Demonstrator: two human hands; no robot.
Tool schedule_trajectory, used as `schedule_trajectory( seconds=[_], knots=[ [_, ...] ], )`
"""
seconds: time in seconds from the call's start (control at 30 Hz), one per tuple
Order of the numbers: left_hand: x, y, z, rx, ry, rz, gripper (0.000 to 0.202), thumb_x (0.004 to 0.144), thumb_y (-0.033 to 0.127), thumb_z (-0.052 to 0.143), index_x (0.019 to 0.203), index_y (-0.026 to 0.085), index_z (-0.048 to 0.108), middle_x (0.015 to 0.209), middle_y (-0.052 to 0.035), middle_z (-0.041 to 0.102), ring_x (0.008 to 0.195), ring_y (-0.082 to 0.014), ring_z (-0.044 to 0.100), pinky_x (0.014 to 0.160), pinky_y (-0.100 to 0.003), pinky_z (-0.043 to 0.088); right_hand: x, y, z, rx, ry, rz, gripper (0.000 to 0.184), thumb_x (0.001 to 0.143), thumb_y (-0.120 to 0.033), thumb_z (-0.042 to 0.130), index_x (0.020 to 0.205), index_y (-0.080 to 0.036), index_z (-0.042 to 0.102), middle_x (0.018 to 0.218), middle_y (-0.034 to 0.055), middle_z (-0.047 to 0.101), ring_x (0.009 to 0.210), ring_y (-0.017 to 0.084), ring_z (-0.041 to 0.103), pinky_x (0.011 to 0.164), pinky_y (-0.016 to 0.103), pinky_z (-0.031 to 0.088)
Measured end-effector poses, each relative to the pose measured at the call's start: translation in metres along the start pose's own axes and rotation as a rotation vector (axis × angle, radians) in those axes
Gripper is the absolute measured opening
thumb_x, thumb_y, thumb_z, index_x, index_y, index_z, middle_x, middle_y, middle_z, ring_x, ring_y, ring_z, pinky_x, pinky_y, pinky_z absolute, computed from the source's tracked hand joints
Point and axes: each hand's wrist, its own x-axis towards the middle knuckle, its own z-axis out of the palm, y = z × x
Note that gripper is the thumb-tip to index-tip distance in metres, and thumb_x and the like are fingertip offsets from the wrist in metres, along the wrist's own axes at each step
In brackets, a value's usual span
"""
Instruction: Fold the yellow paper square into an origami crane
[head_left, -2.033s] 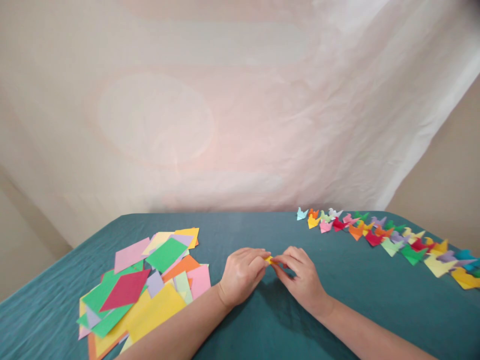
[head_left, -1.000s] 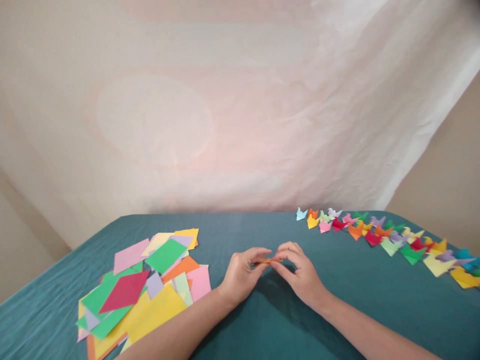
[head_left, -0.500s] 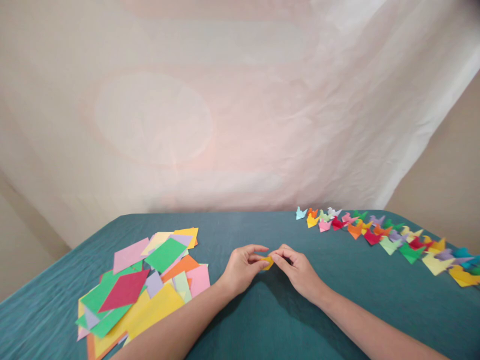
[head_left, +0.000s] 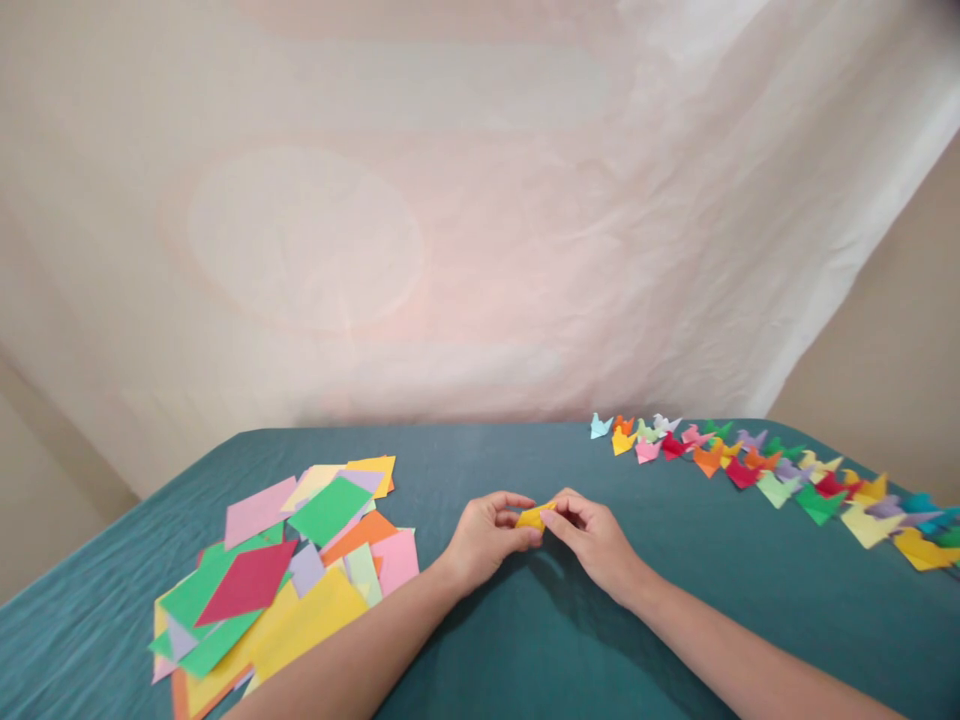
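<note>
Between my two hands is a small folded piece of yellow paper [head_left: 532, 518], held a little above the table. My left hand [head_left: 493, 536] grips its left side, the thumb below and the fingers behind. My right hand [head_left: 585, 527] pinches its right end between thumb and fingertips. Parts of the paper are hidden by the fingers, so its full folded shape cannot be made out.
A loose pile of coloured paper sheets [head_left: 315, 620] lies at the left on the dark green tablecloth [head_left: 465, 660]. Several folded paper birds [head_left: 819, 503] stand in rows along the right side. A pale cloth [head_left: 480, 220] hangs behind the table.
More of the yellow paper shows between my hands now. My left fingers and thumb have shifted slightly on it; the birds and the sheets have stayed put.
</note>
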Motion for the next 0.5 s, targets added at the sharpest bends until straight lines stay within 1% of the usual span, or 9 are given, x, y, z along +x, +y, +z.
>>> schedule_trajectory(
  seconds=[0.07, 0.17, 0.3, 0.4, 0.5],
  knots=[
    [-0.0003, -0.0005, 0.0008, 0.010, -0.031, -0.014, 0.046, 0.059, 0.027, 0.078, 0.098, 0.012, 0.059, 0.071, -0.0038, 0.070, 0.063, -0.0155, 0.066, 0.062, -0.024, 0.050, 0.0006, 0.0002, -0.0009, 0.019, 0.003, 0.013, 0.027, 0.086, -0.038, 0.050, 0.075, -0.016, 0.061, 0.076, 0.0019, 0.056, 0.070, 0.014, 0.052, 0.064, 0.026, 0.042],
    [-0.0015, 0.0011, 0.0025, -0.010, -0.025, -0.023, 0.047, 0.059, 0.030, 0.078, 0.098, 0.012, 0.058, 0.070, -0.0036, 0.069, 0.064, -0.0164, 0.066, 0.062, -0.025, 0.051, 0.0010, -0.0015, -0.0012, 0.044, -0.022, 0.019, 0.026, 0.086, -0.038, 0.049, 0.076, -0.017, 0.060, 0.076, 0.0014, 0.055, 0.070, 0.014, 0.052, 0.065, 0.026, 0.042],
    [-0.0031, 0.0054, 0.0037, -0.031, 0.000, -0.046, 0.050, 0.057, 0.036, 0.078, 0.096, 0.012, 0.058, 0.070, -0.0044, 0.069, 0.067, -0.0181, 0.067, 0.057, -0.024, 0.050, 0.0005, -0.0028, 0.0002, 0.012, -0.043, -0.004, 0.025, 0.082, -0.037, 0.056, 0.066, -0.017, 0.053, 0.072, -0.0004, 0.051, 0.068, 0.013, 0.049, 0.064, 0.025, 0.040],
    [-0.0035, 0.0078, 0.0026, -0.018, -0.042, -0.069, 0.048, 0.057, 0.039, 0.078, 0.092, 0.011, 0.058, 0.074, -0.0065, 0.069, 0.068, -0.0182, 0.067, 0.055, -0.022, 0.050, 0.0004, -0.0009, 0.0009, -0.019, -0.032, -0.013, 0.028, 0.082, -0.036, 0.055, 0.062, -0.017, 0.050, 0.069, -0.0008, 0.049, 0.066, 0.013, 0.047, 0.063, 0.025, 0.038],
    [-0.0031, 0.0082, 0.0016, 0.003, -0.088, -0.099, 0.043, 0.063, 0.046, 0.073, 0.082, 0.010, 0.057, 0.075, -0.0087, 0.069, 0.064, -0.0167, 0.067, 0.053, -0.022, 0.049, 0.0011, 0.0023, 0.0009, -0.016, -0.015, -0.004, 0.028, 0.085, -0.036, 0.051, 0.064, -0.017, 0.050, 0.070, -0.0005, 0.049, 0.064, 0.013, 0.045, 0.060, 0.025, 0.037]
  ],
)
